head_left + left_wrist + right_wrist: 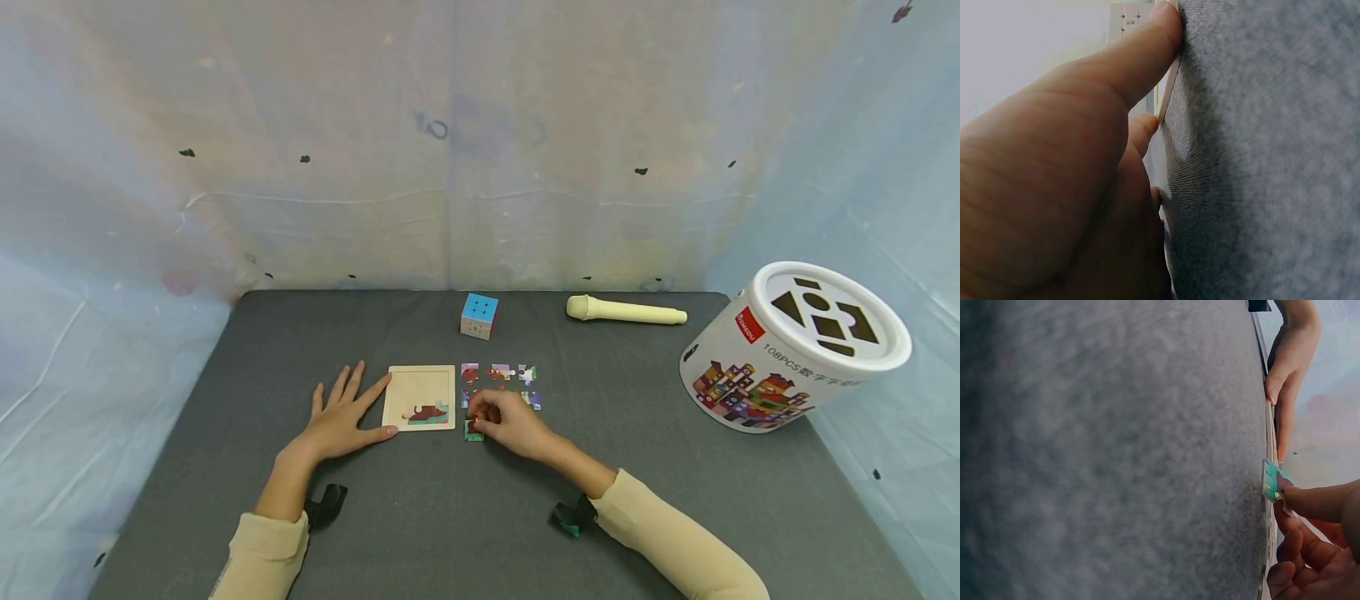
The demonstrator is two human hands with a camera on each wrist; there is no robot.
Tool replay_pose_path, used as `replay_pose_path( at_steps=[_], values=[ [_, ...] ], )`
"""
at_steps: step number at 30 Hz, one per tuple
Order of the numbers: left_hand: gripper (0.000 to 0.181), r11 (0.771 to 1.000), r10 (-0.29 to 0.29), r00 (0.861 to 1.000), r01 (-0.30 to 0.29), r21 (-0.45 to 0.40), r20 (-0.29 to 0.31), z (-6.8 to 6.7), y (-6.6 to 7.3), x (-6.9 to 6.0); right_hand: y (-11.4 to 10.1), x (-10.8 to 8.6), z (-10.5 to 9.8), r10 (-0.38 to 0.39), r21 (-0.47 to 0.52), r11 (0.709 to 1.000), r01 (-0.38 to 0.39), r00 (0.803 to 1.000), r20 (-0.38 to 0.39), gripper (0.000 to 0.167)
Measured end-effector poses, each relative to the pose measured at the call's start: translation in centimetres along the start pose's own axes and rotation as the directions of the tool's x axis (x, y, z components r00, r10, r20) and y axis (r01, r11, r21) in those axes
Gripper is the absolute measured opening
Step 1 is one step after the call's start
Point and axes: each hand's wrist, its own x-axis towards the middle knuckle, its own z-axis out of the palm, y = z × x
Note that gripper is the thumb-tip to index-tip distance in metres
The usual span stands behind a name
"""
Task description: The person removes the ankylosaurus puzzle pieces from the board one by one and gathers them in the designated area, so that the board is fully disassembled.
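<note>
A square wooden puzzle tray (420, 385) lies on the dark table, with joined puzzle pieces (429, 414) in its lower right corner. My left hand (341, 423) is spread flat at the tray's left side, its thumb and index finger touching the edge. Between thumb and fingers, my right hand (513, 425) pinches a teal and dark red puzzle piece (1271, 480) just right of the tray. In the right wrist view this piece is tilted up. Several loose puzzle pieces (501, 372) lie in rows beyond the right hand, which partly hides them.
A puzzle cube (478, 315) stands behind the tray. To its right lies a pale yellow toy microphone (626, 311). A large white bucket (787, 350) with shaped holes in its lid is at the table's right edge. Pale sheeting (450, 167) hangs behind the grey-black table (450, 517).
</note>
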Motion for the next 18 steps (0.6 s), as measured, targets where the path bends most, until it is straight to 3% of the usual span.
replay_pose_path(
  at_steps=[8, 18],
  values=[
    [0.093, 1.0, 0.001, 1.0, -0.001, -0.008, 0.003, -0.22, 0.22, -0.07, -0.41, -0.13, 0.03, -0.062, -0.245, 0.968, 0.06, 0.998, -0.003, 0.019],
    [0.093, 1.0, 0.005, 1.0, -0.005, -0.001, -0.005, -0.17, 0.14, -0.13, -0.22, -0.15, 0.23, -0.164, -0.347, 0.925, 0.157, 0.986, 0.01, 0.021]
  ],
)
